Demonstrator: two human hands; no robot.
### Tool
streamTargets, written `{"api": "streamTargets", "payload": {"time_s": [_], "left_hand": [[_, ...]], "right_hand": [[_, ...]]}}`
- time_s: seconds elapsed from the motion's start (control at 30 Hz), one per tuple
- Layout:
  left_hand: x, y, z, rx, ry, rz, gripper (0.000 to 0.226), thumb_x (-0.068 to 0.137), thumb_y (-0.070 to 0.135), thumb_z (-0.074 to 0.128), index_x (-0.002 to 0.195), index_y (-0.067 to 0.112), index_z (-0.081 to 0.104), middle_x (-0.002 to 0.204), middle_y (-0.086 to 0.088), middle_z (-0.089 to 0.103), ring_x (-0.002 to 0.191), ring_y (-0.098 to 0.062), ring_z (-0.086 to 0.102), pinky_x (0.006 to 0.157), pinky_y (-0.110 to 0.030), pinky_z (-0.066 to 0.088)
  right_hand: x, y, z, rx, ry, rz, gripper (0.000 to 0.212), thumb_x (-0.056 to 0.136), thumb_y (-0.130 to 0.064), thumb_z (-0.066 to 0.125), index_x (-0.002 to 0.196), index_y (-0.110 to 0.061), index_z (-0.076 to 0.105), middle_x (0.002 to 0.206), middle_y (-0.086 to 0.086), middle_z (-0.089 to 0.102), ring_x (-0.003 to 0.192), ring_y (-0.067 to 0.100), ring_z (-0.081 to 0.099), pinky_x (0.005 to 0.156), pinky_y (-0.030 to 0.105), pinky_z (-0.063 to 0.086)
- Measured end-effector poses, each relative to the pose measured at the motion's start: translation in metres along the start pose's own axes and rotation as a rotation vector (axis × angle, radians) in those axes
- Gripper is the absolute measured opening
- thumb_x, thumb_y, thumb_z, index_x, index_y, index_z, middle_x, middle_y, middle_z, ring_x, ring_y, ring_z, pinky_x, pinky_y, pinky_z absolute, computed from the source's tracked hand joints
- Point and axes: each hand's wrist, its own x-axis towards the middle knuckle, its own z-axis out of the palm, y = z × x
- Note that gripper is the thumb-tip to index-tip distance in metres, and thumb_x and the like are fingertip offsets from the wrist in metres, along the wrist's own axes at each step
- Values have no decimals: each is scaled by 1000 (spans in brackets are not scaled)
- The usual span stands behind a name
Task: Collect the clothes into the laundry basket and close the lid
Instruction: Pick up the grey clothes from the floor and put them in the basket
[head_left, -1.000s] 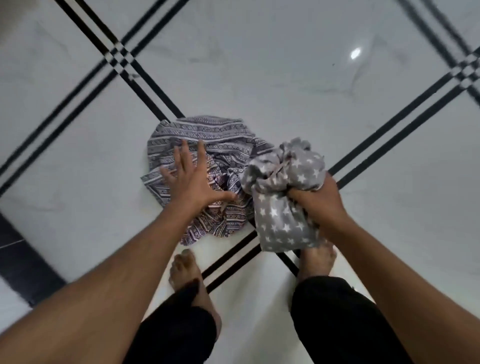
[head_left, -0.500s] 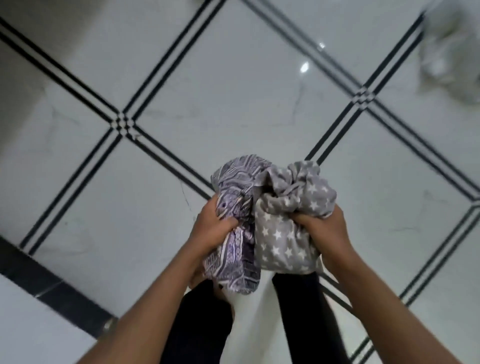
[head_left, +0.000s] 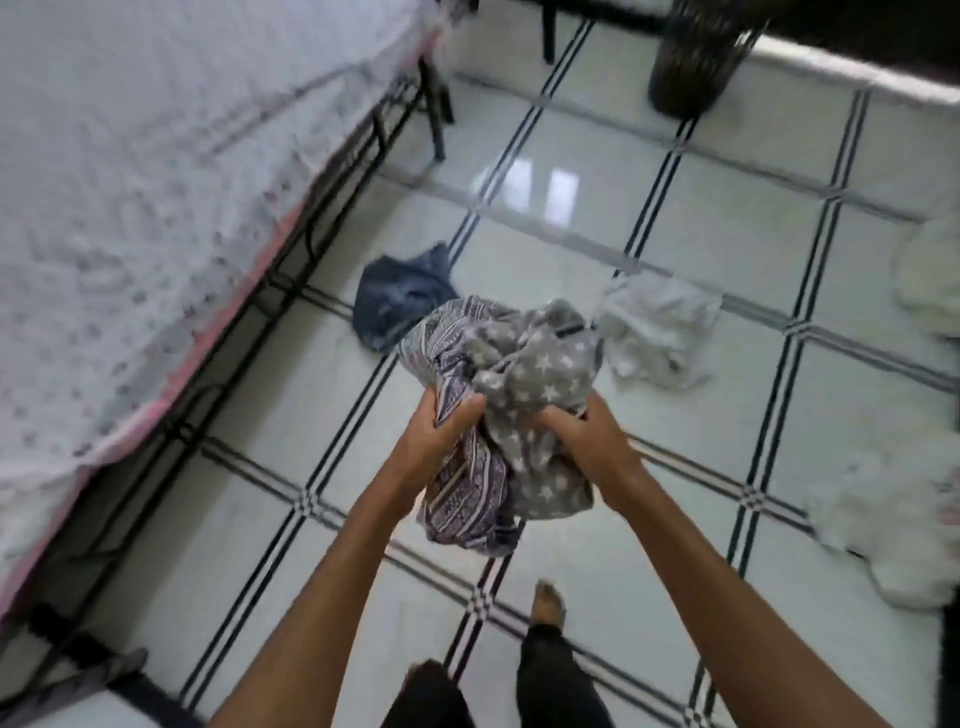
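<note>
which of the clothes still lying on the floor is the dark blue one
The dark blue garment, crumpled on the tiles nearest the bed; the other loose floor clothes are white or pale.

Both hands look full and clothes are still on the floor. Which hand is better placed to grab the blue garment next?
Left, probably. The blue garment lies ahead and left of the bundle, on the side of the left hand, which holds the striped cloth. The right hand grips the star-print cloth, nearer the white garment.
</note>
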Motion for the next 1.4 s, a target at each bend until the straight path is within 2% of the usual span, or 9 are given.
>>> {"api": "streamTargets", "payload": {"time_s": [0.1, 0.17, 0.27, 0.4, 0.57, 0.73, 0.97, 1.23, 1.4], "left_hand": [[31, 55, 30, 77, -56, 45, 103, 68, 77, 72, 152, 29, 35, 146, 2, 58, 130, -17, 61, 108, -44, 50], [57, 86, 46, 121, -64, 33, 112, 59, 82, 74, 150, 29, 36, 141, 1, 61, 123, -17, 64, 103, -41, 54], [112, 130, 62, 99, 32, 84, 96, 56, 73, 83, 136, 30, 53, 127, 0, 71, 111, -15, 71, 96, -38, 59], [211, 179, 61, 105, 202, 175, 65, 53, 55, 88, 110, 29, 72, 104, 2, 79, 95, -16, 76, 87, -43, 62], [338, 252, 53, 181, 109, 189, 77, 47, 65, 91, 110, 26, 73, 104, 2, 79, 97, -19, 76, 89, -50, 60], [458, 342, 80, 256, 17, 224, 69, 53, 58, 89, 112, 27, 70, 105, 4, 79, 97, -16, 75, 88, -50, 60], [641, 449, 143, 296, -8, 291, 78, 49, 59, 88, 116, 24, 68, 106, 4, 78, 96, -17, 75, 89, -49, 60], [838, 563, 220, 350, -17, 274, 80, 49, 59, 90, 118, 25, 68, 108, 4, 78, 97, -17, 75, 87, -49, 61], [959, 601, 260, 388, -15, 226, 80, 51, 57, 90, 119, 22, 66, 107, 1, 77, 95, -18, 75, 84, -49, 62]], "right_hand": [[22, -58, -39, 57, -101, -44, 31, 85, -36, 55, 107, -17, 66, 99, 4, 74, 90, 15, 71, 79, 30, 57], [43, -91, -57, 94, -124, -57, 29, 92, -42, 48, 102, -22, 67, 103, 4, 73, 97, 18, 70, 82, 30, 55], [90, -132, -75, 183, -177, -67, 33, 103, -36, 41, 120, -23, 66, 115, 5, 74, 106, 17, 71, 91, 35, 59], [177, -177, -91, 184, -161, -97, 43, 93, -48, 46, 134, -41, 57, 136, 2, 65, 126, 17, 62, 108, 44, 50], [273, -250, -134, 127, 2, -61, 27, 103, -41, 46, 127, -43, 57, 125, -3, 69, 109, 12, 68, 71, 20, 53], [369, -311, -197, -98, 298, -121, 38, 85, -45, 61, 123, -42, 58, 116, -3, 72, 104, 15, 70, 90, 48, 59], [534, -359, -320, -252, 619, -95, 20, 90, -25, 62, 108, -28, 69, 95, -6, 73, 92, 19, 71, 84, 37, 58], [712, -409, -480, -301, 722, 24, 16, 92, -28, 60, 99, -22, 73, 95, 2, 77, 90, 26, 71, 79, 41, 58], [820, -431, -551, -248, 767, 73, 25, 97, -35, 51, 89, -20, 68, 87, -3, 74, 79, 21, 66, 63, 29, 44]]}}
